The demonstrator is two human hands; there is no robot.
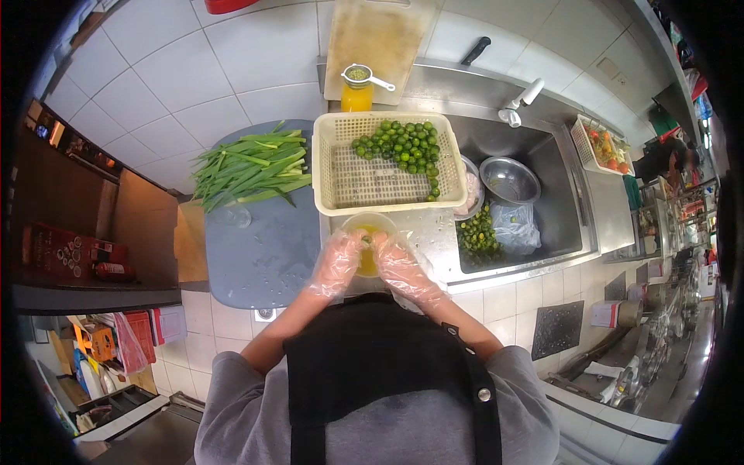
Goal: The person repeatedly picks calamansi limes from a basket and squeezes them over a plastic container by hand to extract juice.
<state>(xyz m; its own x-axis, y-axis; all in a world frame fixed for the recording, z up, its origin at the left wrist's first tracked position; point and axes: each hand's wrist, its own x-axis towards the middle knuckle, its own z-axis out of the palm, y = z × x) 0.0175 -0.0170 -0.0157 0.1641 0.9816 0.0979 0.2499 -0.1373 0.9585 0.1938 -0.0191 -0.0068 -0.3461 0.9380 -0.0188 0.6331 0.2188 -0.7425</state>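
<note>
Left hand pinches lime; right hand: can't tell grip. Best kept low over bowl, clear of basket at 12 o'clock.

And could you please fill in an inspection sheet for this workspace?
Surface: grey board, wet with drops, beside a steel counter.
Job's things: bowl of yellow liquid; cream basket holding small green fruits.
Clutter: green leaves and clear glass on the board; fruit pieces, steel bowl and plastic bag in the sink.
Hands: left hand and right hand, in clear plastic gloves, close together over the bowl; exact grip unclear.
Cables: nothing seen.
Surroundings: tiled wall, faucet, strainer on a yellow container.
</note>
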